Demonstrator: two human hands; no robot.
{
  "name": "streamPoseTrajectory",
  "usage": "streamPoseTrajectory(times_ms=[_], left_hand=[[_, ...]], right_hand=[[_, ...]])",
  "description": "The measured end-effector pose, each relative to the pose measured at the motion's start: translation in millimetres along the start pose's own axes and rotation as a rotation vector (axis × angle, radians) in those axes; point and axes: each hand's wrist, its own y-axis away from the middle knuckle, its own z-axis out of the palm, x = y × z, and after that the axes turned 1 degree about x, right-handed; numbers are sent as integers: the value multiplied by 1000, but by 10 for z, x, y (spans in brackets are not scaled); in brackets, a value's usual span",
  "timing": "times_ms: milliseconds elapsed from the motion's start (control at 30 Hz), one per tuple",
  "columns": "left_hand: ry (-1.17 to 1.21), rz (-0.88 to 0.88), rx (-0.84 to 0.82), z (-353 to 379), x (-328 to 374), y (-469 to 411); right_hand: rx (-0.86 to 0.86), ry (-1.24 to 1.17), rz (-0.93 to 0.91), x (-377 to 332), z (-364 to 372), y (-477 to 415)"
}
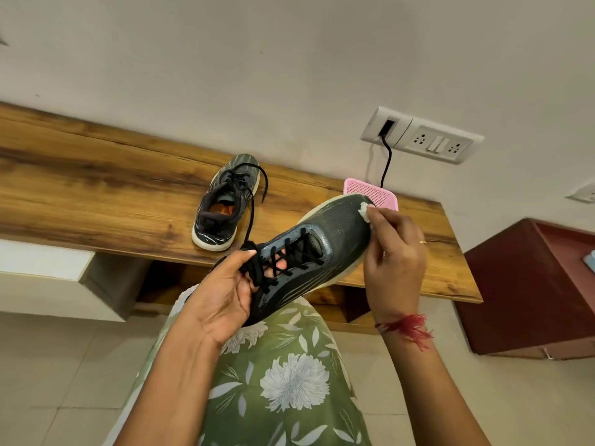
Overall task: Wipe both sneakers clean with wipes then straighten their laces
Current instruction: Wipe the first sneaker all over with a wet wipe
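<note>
Wooden shelf (96,194) along a pale wall fills the upper half of the frame, with a white socket panel (421,135) at upper right and a black cable (386,162) dropping from it behind a pink perforated object (370,191), whose lower part is hidden by a shoe's toe. One dark sneaker (222,204) sits upright on the shelf at centre, its opening toward the camera, its black laces loose. At centre frame a person holds the second sneaker (322,239) in the air in front of the shelf edge, toe pointing to the upper right. The left hand (225,291) grips it at the heel end, thumb laid over the laces (289,255), fingertips showing through the lacing from inside; the heel itself is hidden behind the palm. The right hand (396,252) pinches a small white wipe (364,212) against the toe, most of the wipe covered by the fingertips. One long lace runs between the two shoes, and it is hard to tell which it belongs to. A red thread (409,326) circles the right wrist. A green floral garment (283,381) fills the lower centre, both forearms cut off by the bottom edge. A maroon cabinet (531,284) at right is cropped by the frame.
</note>
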Motion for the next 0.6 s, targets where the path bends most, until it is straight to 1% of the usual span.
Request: streamPoseTrajectory(times_ms=[100, 200, 233, 267, 367, 400, 433, 467, 533, 600], left_hand=[[38, 16, 1, 10, -14, 7], [47, 28, -41, 65, -45, 25], [43, 27, -44, 74, -56, 26], [46, 28, -45, 74, -63, 23], [61, 49, -10, 3, -44, -12], [59, 53, 0, -23, -30, -25], [50, 56, 9, -44, -18, -35], [37, 58, 8, -45, -9, -35], [7, 54, -7, -15, -26, -35], [-10, 54, -23, 26, -68, -31]], right_hand=[[-24, 111, -29, -71, 58, 15], [-58, 147, -51, -192, 168, 156], [-85, 103, -14, -240, 207, 225], [-117, 9, 56, -291, 228, 278], [-222, -349, 275, -341, 182, 276], [-231, -409, 320, -319, 132, 234], [-205, -421, 336, -287, 78, 178], [-148, -393, 324, -245, 40, 111], [-37, -254, 249, -121, 29, -3], [-53, -97, 182, -65, 106, -37]])
